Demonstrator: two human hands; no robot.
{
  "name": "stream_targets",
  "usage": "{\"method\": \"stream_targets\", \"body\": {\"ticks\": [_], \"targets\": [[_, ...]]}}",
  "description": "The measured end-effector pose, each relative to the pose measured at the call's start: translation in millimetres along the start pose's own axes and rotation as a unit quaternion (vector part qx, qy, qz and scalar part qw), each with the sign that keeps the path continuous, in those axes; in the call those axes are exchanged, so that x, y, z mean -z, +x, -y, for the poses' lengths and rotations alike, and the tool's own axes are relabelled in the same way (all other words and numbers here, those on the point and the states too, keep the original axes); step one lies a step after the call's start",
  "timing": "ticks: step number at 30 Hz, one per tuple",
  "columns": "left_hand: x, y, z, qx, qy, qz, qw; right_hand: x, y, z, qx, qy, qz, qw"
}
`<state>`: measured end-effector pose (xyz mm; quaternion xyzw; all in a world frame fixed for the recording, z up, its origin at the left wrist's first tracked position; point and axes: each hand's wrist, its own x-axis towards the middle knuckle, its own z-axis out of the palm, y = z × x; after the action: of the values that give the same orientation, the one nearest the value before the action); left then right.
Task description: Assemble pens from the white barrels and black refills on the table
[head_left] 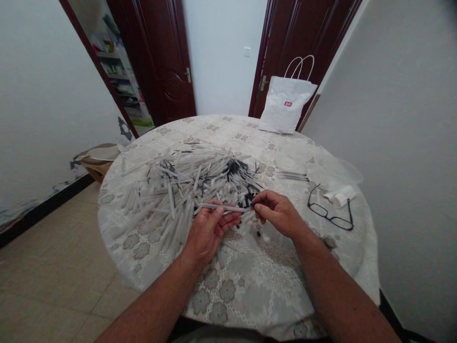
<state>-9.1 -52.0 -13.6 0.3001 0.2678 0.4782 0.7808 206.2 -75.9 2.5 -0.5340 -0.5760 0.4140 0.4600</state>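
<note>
Head view, only one.

Left hand (210, 226): palm turned partly up, thumb pressing a pale slim tube (232, 208) against the fingers. Tube lies across them, near level, left end past the index finger, right end reaching toward the right fingers.

Right hand (276, 209): thumb and index pinched narrow on a small black piece (253, 205), right at the tube's right end. Can't tell whether piece and tube touch; too small. Other right fingers curled under.

Around the fingers:
- Beyond and left of the left fingers: big loose pile of pale tubes (146, 209), pointing all ways, dark thin pieces mixed in.
- Straight beyond the tube: dense dark bundle (235, 166) on the pile.
- Just below the right fingertips, on the patterned tablecloth (257, 281): loose black bit (259, 234).
- Beyond and right of the right fingers: a few thin grey rods (293, 176), side by side.
- Right of the right hand: eyeglasses (328, 216), arms unfolded; crumpled white wad (341, 195) just past them.
- Well beyond the right fingers, far table edge: upright white bag (287, 105), two loop handles, red label.
</note>
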Motion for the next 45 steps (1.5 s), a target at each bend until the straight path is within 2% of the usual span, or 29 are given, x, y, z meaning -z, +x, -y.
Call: {"method": "stream_targets", "body": {"ticks": [8,16,22,27,33,39,45], "targets": [[1.4,0.8,0.3,-0.023,-0.013,0.011,1.000,-18.6,0.1,0.9,0.000,0.100,0.008,0.995],[-1.5,-0.6,-2.0,-0.026,-0.017,0.008,0.999,-21.3,1.2,-2.3,0.004,0.119,0.022,0.993],[-0.8,-0.1,0.3,-0.039,0.004,0.007,0.999,-23.6,-3.4,-0.3,0.028,0.082,-0.006,0.996],[-1.6,0.7,1.2,-0.053,0.031,-0.007,0.998,-22.7,-6.9,-0.3,0.093,-0.004,-0.026,0.995],[1.1,2.8,0.7,-0.059,0.043,-0.005,0.997,-19.6,-7.3,1.6,0.102,-0.099,-0.025,0.990],[-1.1,2.3,-1.1,-0.049,0.057,-0.011,0.997,-18.9,-6.8,5.8,0.116,-0.130,-0.039,0.984],[0.0,2.4,-0.6,-0.068,0.056,-0.018,0.996,-19.3,-6.7,7.1,0.185,-0.170,-0.027,0.968]]}}
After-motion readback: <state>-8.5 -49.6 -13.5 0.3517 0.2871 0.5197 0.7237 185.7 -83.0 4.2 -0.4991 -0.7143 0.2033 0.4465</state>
